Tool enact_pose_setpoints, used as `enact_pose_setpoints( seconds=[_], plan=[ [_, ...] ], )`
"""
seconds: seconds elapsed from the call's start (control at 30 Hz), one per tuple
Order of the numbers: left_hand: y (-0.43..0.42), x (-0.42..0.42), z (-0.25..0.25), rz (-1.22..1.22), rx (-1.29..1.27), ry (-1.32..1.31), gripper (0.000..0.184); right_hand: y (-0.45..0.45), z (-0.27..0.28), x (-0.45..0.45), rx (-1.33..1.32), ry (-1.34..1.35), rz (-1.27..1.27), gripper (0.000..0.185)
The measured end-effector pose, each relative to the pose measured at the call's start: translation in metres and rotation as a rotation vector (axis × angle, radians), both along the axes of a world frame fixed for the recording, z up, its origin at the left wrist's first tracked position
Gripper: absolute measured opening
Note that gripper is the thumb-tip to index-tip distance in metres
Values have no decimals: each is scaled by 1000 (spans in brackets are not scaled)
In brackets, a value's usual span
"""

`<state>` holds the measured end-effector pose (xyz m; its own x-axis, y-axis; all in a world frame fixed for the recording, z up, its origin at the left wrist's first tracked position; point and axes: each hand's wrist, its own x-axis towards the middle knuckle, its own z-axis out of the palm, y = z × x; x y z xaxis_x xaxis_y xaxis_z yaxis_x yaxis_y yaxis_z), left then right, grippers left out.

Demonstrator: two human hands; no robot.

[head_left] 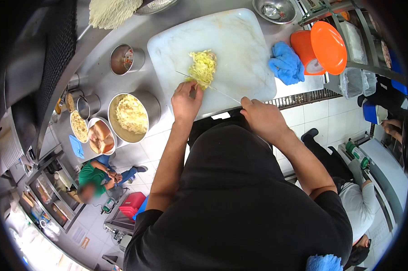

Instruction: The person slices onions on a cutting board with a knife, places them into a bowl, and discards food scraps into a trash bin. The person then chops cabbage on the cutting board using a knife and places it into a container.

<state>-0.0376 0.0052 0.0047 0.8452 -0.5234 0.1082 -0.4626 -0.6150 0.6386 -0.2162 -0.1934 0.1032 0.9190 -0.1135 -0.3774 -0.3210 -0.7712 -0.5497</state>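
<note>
A pile of pale green chopped cabbage [203, 65] lies on the white cutting board [240, 45]. My left hand [187, 100] is closed at the near end of the pile, its curled fingertips pressing on the cabbage. In my right hand [260, 116] is the handle of a knife [224, 94], mostly hidden by the fingers. The thin blade runs left and away across the near part of the pile, close to my left fingertips. Part of the blade is covered by cabbage.
Left of the board stand a steel pot [124, 59], a large pot of chopped food [131, 115] and a container of meat [101, 136]. A blue cloth [286, 63] and orange scale [308, 47] sit right. People [97, 178] are nearby on both sides.
</note>
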Motion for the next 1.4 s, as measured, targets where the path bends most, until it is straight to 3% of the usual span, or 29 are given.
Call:
enact_pose_setpoints(
  seconds=[0.37, 0.57, 0.93, 1.17, 1.4],
  plan=[
    [2, -4, -5, 4, 23, -18, 13, -3, -17, -4, -46, 25, 61, 23],
    [3, -4, -8, -14, 24, -59, 14, 6, -66, 10, 17, -30, 14, 22],
    [6, -3, -6, 11, 64, -1, 11, 0, -15, 0, -13, 19, 31, 22],
    [5, -2, -7, -6, 39, -103, 10, 12, -60, -4, 24, -26, 17, 25],
    [10, 1, -13, -52, 61, -153, 8, 7, -54, 17, 67, 4, 11, 28]
  ],
)
